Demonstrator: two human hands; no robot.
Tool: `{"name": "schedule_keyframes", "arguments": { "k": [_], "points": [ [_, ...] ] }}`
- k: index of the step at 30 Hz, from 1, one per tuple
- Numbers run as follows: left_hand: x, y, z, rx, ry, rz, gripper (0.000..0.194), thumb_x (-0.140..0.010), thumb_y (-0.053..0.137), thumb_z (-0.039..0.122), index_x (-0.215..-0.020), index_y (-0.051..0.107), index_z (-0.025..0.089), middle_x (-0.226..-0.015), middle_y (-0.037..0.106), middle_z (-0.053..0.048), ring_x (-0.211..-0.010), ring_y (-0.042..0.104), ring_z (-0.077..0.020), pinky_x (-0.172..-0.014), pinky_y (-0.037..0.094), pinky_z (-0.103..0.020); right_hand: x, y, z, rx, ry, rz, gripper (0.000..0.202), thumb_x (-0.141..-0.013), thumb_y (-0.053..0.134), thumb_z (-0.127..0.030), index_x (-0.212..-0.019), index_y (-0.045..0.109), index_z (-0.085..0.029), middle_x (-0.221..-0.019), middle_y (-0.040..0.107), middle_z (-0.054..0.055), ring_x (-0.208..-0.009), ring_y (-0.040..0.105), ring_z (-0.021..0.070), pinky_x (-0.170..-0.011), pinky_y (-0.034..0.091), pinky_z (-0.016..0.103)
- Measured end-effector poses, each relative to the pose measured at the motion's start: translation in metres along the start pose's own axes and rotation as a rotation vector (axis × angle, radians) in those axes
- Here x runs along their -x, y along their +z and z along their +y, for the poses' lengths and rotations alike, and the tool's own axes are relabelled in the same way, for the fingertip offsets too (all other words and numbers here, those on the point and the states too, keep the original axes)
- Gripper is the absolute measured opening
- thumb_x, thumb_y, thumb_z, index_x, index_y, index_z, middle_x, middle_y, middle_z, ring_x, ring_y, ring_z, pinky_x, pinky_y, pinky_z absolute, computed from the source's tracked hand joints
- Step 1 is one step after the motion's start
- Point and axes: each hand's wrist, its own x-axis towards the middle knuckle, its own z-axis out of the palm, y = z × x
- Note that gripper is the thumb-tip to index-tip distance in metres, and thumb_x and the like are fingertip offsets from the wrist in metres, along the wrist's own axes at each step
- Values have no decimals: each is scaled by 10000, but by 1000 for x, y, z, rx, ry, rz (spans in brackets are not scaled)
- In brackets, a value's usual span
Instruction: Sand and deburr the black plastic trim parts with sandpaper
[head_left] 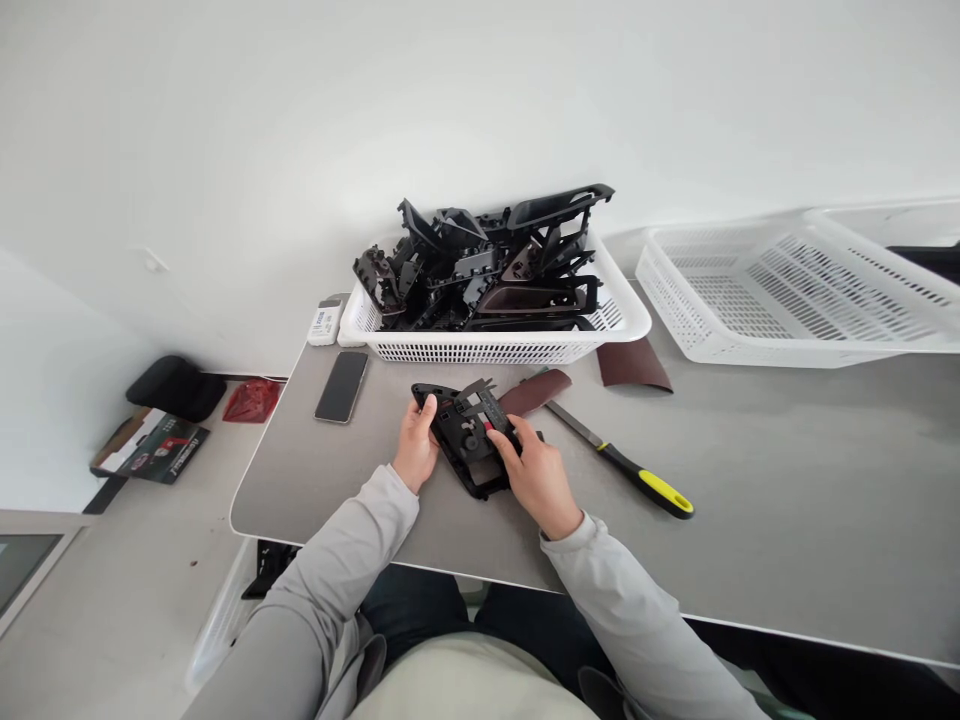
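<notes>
My left hand (416, 447) grips the left edge of a black plastic trim part (448, 428), thumb on top. The part is tilted above the table, its inner side with clips and a rectangular opening facing up. My right hand (543, 482) is closed around a dark caliper (492, 408), whose jaws lie over the trim part. Whether those jaws touch the part, I cannot tell. Just behind my right hand lies a curved brown-red panel (535, 392). To its right rests a file (646, 484) with a black and yellow handle.
Behind my hands, a white basket (480, 350) is heaped with black trim parts. White baskets (739, 345) stand at right, near another brown-red piece (636, 366). A phone (341, 387) and small white box (325, 324) lie left. A carton (154, 445) sits on the floor.
</notes>
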Motion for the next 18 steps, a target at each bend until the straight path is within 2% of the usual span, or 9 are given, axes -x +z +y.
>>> {"name": "schedule_keyframes", "arguments": {
  "k": [4, 10, 18],
  "points": [
    [1, 1, 0, -3, -4, -1, 405, -638, 755, 475, -857, 579, 184, -790, 694, 3, -821, 669, -175, -797, 492, -296, 0, 0, 0, -56, -28, 21, 539, -915, 333, -557, -1125, 584, -129, -836, 712, 129, -704, 676, 261, -600, 469, 325],
    [3, 3, 2, -28, -41, 25, 375, -676, 725, 472, -859, 571, 182, -835, 699, -18, -888, 662, -190, -777, 489, -286, 0, -2, 0, -54, 4, -11, 503, -910, 357, -548, -1151, 581, -168, -755, 709, 88, -640, 666, 253, -545, 440, 309],
    [4, 2, 1, 7, -38, -4, 386, -672, 734, 466, -874, 573, 180, -820, 696, -14, -882, 667, -191, -792, 491, -292, 1, -4, -1, -52, 29, -32, 534, -904, 352, -569, -1171, 574, -163, -746, 701, 81, -612, 652, 246, -537, 422, 304]
  ]
}}
